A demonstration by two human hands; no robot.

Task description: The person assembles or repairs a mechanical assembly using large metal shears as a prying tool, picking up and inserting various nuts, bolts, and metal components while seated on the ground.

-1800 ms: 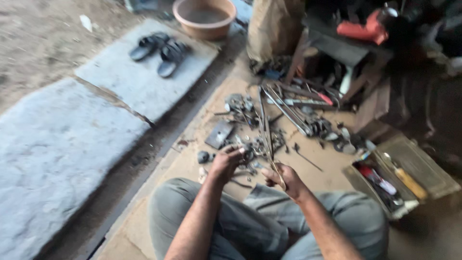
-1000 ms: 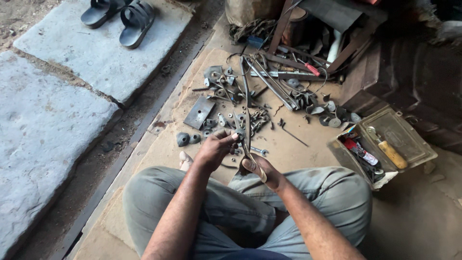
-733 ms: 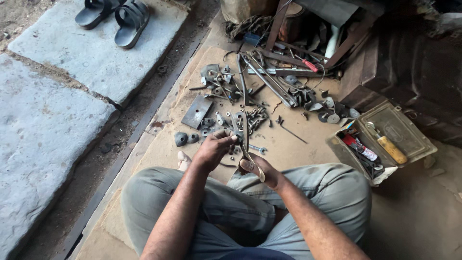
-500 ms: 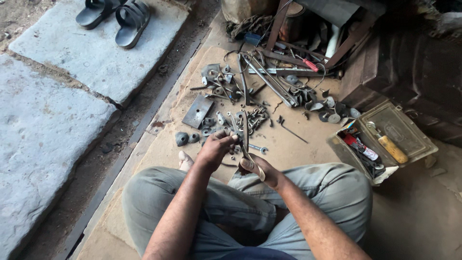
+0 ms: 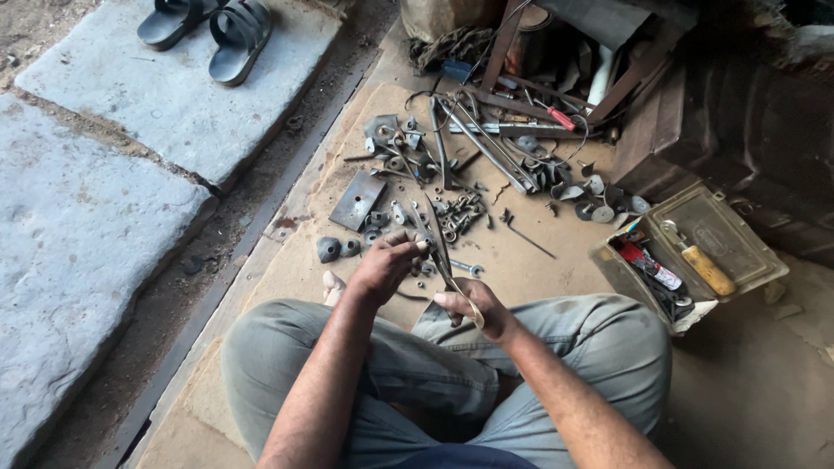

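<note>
Your right hand point(image 5: 473, 306) clamps long metal tool point(image 5: 441, 252); left hand point(image 5: 382, 265) pinches its shaft. Steady it, work slowly.

Rough floor-level metal workshop: scattered bolts and nuts point(image 5: 460, 213), metal plate point(image 5: 358, 200), rods point(image 5: 482, 148) on cardboard at frame centre; open toolbox point(image 5: 695, 252) at right; rusty scrap pile point(image 5: 556, 52) at top; stone slabs point(image 5: 113, 174) at left, sandals point(image 5: 213, 26) upper left; person sits cross-legged on ground
</note>
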